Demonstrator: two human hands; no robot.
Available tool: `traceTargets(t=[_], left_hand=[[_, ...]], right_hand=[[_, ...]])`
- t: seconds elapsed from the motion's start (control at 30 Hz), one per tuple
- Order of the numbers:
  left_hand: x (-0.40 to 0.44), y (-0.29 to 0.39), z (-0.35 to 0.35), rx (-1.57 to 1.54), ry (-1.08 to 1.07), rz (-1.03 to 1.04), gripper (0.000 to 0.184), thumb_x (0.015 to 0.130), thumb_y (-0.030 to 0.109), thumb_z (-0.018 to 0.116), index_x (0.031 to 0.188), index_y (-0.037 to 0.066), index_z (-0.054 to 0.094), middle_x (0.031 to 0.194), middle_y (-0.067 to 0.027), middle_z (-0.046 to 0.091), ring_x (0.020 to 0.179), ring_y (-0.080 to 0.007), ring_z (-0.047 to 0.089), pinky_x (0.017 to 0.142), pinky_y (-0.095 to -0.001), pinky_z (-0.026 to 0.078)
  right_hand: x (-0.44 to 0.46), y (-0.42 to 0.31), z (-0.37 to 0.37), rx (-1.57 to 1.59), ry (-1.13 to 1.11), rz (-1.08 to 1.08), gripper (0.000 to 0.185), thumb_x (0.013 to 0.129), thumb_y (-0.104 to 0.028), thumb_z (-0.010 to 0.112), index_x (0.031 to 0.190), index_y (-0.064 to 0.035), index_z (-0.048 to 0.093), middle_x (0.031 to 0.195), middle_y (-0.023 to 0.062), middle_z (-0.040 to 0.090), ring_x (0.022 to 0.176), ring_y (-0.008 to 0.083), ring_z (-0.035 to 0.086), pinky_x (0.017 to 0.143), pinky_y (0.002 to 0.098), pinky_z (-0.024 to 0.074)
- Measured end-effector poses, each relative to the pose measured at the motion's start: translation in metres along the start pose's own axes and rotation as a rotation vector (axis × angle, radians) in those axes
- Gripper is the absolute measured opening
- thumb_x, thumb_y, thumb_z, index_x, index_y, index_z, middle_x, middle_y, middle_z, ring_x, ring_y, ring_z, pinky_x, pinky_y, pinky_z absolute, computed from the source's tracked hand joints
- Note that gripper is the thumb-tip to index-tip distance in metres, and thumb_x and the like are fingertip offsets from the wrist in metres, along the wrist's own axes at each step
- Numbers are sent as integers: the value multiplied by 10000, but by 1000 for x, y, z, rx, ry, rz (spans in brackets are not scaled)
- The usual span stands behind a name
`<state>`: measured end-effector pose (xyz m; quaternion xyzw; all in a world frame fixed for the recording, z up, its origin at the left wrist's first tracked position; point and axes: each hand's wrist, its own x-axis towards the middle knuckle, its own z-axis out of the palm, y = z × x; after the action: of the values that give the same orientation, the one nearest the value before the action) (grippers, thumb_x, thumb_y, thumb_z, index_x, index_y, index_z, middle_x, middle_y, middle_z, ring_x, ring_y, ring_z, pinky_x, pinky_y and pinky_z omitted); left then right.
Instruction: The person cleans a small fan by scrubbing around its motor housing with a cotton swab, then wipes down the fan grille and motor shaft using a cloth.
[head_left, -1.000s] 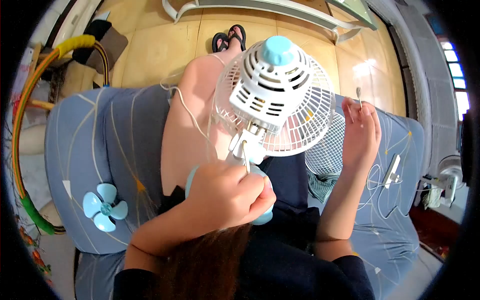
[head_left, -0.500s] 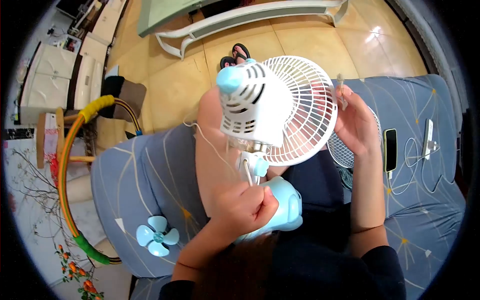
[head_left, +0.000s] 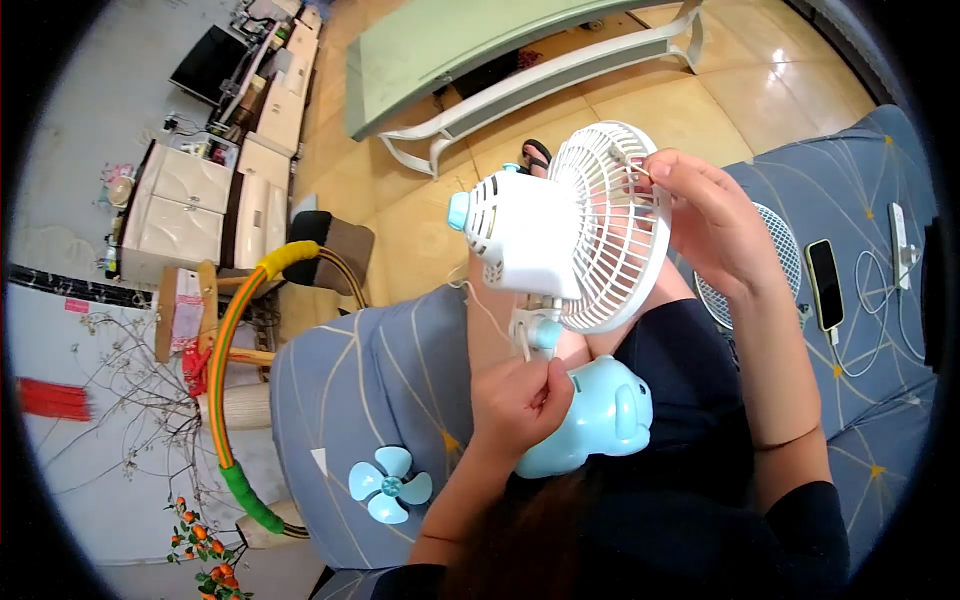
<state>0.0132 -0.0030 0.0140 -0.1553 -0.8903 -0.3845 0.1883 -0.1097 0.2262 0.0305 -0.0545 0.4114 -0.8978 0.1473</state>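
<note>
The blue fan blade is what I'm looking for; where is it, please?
In the head view, the fan blade lies at lower left on the grey-blue sofa, between the striped hoop and the left forearm.

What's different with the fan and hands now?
The fan turned: its knob now points left in view, its cage faces right. The right hand, still pinching a thin thing, moved in beside the cage. The left hand is still closed beside the fan; the blue blades still lie on the sofa.

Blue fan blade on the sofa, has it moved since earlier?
No. The blue fan blade lies between the same white mark and orange mark on the sofa.
</note>
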Motion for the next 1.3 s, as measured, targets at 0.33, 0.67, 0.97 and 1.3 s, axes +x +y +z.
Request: traceTargets(t=[0.33, 0.67, 0.97, 1.3], left_hand=[[-34, 8, -6, -60, 166, -112, 319, 873, 61, 659, 1148, 7, 506, 580, 58, 437, 511, -38, 388, 487, -236, 339], [-64, 51, -47, 138, 47, -192, 942, 718, 348, 861, 1458, 47, 363, 607, -30, 489, 545, -214, 522, 562, -339, 442], [-62, 33, -46, 227, 22, -256, 784, 821, 390, 735, 1385, 20, 336, 844, -177, 705, 764, -430, 680, 668, -499, 530], [-55, 54, -62, 396, -74, -410, 451, 894, 337, 615, 1215, 30, 538, 860, -184, 710, 822, -412, 684, 736, -498, 523]], right_hand=[[-45, -11, 59, -118, -165, -176, 165, 956, -167, 657, 1000, -10, 687, 1001, 52, 686, 956, 124, 626, 881, 280, 485], [-124, 17, 141, -509, -205, -477, 108, 922, -118, 689, 952, -14, 685, 1181, 82, 517, 1109, 167, 538, 967, 309, 419], [-128, 55, 169, -602, -211, -670, 88, 879, -111, 709, 924, -40, 684, 1252, 113, 484, 1054, 192, 576, 938, 306, 455], [-125, 21, 147, -626, -364, -476, 66, 907, -94, 695, 932, -34, 683, 1315, 120, 553, 1108, 173, 606, 928, 306, 487]])
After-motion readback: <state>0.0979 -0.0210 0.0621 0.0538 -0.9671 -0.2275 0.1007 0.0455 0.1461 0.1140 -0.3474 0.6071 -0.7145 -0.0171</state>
